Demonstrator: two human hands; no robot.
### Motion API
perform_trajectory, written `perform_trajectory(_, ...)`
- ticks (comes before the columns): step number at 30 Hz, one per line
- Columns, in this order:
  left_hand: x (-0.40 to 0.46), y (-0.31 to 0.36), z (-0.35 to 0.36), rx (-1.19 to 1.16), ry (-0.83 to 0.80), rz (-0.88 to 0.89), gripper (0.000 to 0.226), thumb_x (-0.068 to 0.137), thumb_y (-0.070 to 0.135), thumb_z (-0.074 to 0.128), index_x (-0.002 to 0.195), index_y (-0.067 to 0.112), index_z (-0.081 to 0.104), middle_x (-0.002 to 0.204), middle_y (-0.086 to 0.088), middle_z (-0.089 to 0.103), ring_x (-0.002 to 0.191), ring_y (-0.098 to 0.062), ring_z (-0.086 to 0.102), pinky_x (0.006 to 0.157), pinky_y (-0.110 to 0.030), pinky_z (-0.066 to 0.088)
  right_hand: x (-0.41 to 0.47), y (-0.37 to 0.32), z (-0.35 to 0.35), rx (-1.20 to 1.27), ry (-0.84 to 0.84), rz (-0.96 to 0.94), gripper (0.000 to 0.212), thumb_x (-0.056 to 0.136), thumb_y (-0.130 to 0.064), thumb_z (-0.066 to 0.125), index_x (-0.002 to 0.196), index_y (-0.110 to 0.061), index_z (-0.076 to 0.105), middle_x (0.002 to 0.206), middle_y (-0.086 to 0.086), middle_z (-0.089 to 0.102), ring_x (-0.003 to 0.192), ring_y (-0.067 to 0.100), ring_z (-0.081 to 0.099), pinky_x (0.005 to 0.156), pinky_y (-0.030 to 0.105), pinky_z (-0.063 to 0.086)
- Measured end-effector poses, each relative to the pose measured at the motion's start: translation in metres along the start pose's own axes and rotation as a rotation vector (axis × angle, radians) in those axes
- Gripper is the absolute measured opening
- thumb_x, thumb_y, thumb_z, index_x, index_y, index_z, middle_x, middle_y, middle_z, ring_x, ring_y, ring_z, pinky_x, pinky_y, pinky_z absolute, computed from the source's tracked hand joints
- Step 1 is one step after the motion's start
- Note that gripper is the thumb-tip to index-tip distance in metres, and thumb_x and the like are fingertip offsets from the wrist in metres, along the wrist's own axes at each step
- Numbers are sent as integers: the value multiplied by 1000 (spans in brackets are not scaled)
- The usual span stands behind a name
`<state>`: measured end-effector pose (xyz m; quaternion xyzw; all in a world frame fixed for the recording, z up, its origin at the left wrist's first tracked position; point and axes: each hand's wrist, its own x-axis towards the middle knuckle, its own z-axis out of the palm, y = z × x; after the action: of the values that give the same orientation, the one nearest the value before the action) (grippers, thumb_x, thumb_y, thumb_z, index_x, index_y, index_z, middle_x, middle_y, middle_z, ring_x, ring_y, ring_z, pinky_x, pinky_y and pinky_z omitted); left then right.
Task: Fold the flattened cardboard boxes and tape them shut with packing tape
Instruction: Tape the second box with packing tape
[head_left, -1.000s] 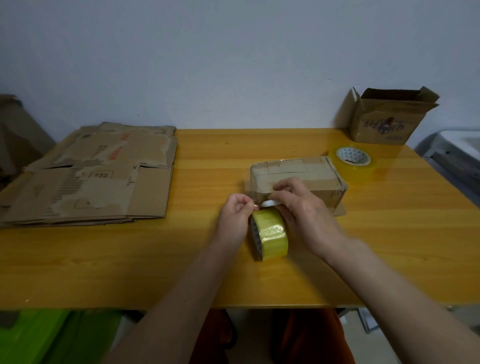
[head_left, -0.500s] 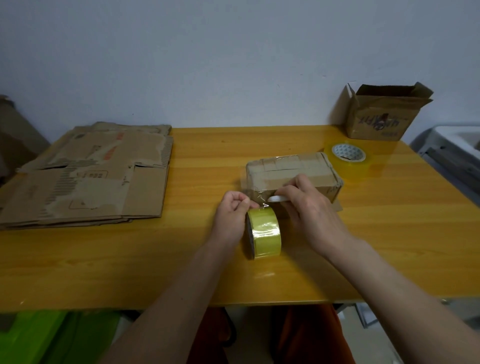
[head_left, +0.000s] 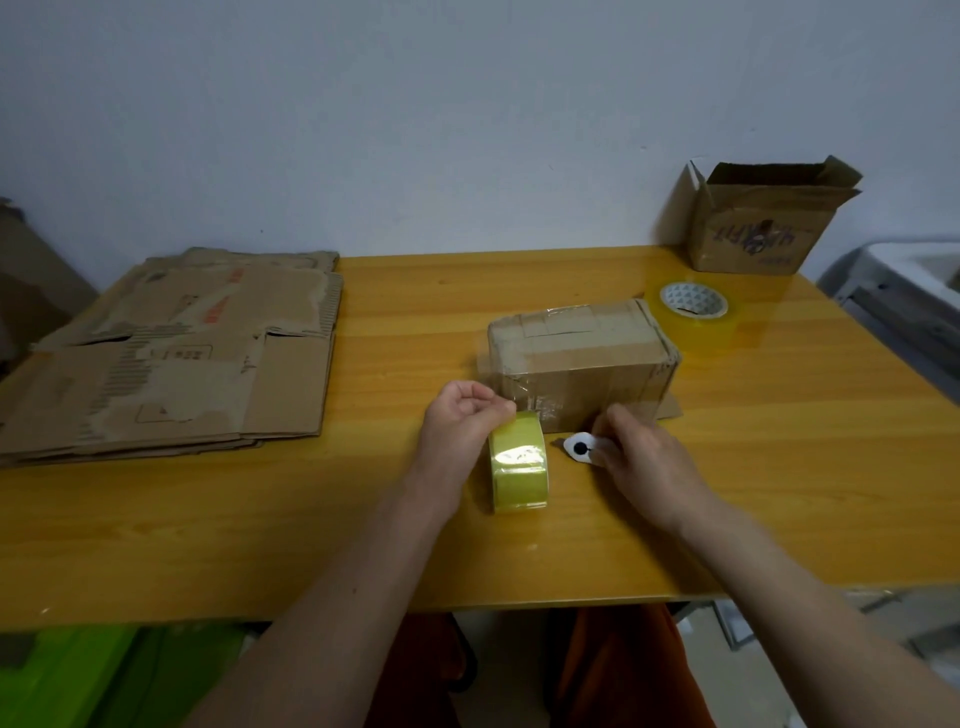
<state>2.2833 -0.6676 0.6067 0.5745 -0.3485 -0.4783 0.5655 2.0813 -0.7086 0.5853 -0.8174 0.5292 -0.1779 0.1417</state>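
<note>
At the left a stack of flattened cardboard boxes (head_left: 171, 353) lay untouched on the yellow wooden table (head_left: 260, 519). The left hand (head_left: 460, 421) pinched the upright yellow tape roll (head_left: 518, 462) before the taped box (head_left: 582, 358). The right hand (head_left: 634, 457), gripping a small white cutter (head_left: 582, 448), had dropped from the tape to the table, suggesting the strip was cut; a pale wall stood behind.

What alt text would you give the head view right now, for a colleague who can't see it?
Over a wooden table, the left hand grips a yellow tape roll standing on edge, and the right hand holds a small white cutter, both before a taped cardboard box. Flattened boxes lie left.
</note>
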Motion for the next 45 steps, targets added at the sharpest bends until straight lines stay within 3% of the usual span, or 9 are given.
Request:
perform_trajectory(3,-1,0,0,12,-9,25,22,81,0,71,90,13,55,82,-2,68,78,-16,61,77,-32,50,1,-10,-7,-244,266,-245,14,79,-8,73,85,-7,60,84,8,55,76,26,51,57,31,37)
perform_trajectory(6,0,2,2,1,-7,5,22,82,-1,70,90,12,54,81,-4,67,76,-17,61,75,-33,50,15,-44,-28,-126,424,-425,19,86,-17,65,101,-6,64,102,11,60,92,26,54,70,34,47)
perform_trajectory(12,2,8,-8,-25,-106,-35,22,83,-3,69,91,11,53,81,-4,67,75,-15,61,70,-28,48,61,-60,-27,-223,52,-441,47,92,-42,53,136,-24,49,139,3,48,127,25,42,101,40,38)
perform_trajectory(21,3,15,-19,60,-247,-164,20,82,-3,69,91,9,56,79,-6,66,62,-11,60,57,-23,47,71,-50,-29,-192,3,-464,53,90,-50,49,138,-28,50,142,0,47,130,22,40,104,38,31)
perform_trajectory(29,-14,8,-31,-76,-117,-45,22,83,-7,66,90,9,53,76,-4,66,66,-14,59,63,-27,47,73,-55,-27,-267,17,-446,58,89,-35,61,143,-25,42,147,5,40,136,27,33,111,43,30)
perform_trajectory(33,-17,3,-35,-69,34,46,23,83,-5,68,91,11,53,82,-6,67,75,-17,60,73,-31,49,37,-77,-16,147,373,-428,33,87,-10,61,120,-9,60,119,7,58,114,21,51,96,27,40)
perform_trajectory(38,-23,-3,-30,-46,75,120,22,85,-4,65,95,12,54,86,-4,69,82,-17,65,74,-30,52,12,-96,16,677,-97,11,18,86,-27,69,97,-14,67,90,4,64,82,15,57,77,39,51)
perform_trajectory(41,-30,-4,-30,-3,33,158,36,85,-3,65,112,16,50,89,-2,72,90,-20,68,81,-31,54,12,-95,13,868,-41,104,11,83,-16,72,82,-6,67,83,17,67,71,27,58,72,43,50)
perform_trajectory(45,-38,-6,-34,108,-55,230,71,81,-5,69,135,23,33,96,0,71,104,-9,65,98,-28,48,8,-102,7,890,25,86,12,84,-5,69,74,-11,65,86,11,70,87,28,65,82,40,53)
